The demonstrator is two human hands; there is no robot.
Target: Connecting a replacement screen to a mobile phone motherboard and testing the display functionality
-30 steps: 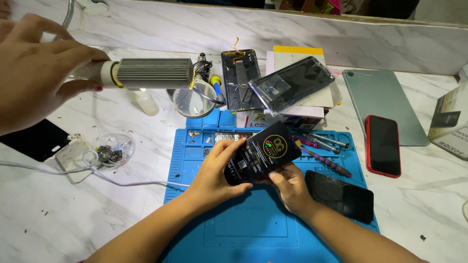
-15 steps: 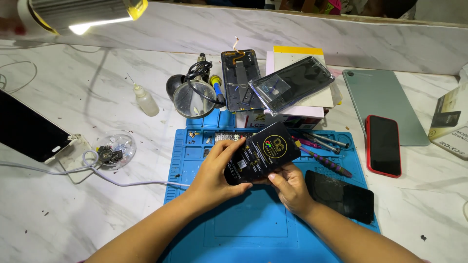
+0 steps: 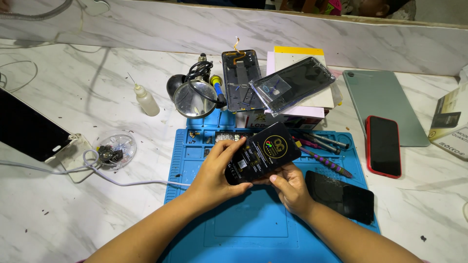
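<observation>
The lamp (image 3: 73, 6) held over the bench a second ago now sits up at the far-left edge, the other hand gone.

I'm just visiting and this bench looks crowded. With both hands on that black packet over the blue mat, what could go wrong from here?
1. The black packet is held only at its lower edge by the left hand and right hand; it might slip onto the dark phone beside it.
2. The white cable lies near the left forearm and could snag, perhaps tugging the clear dish of small parts.
</observation>
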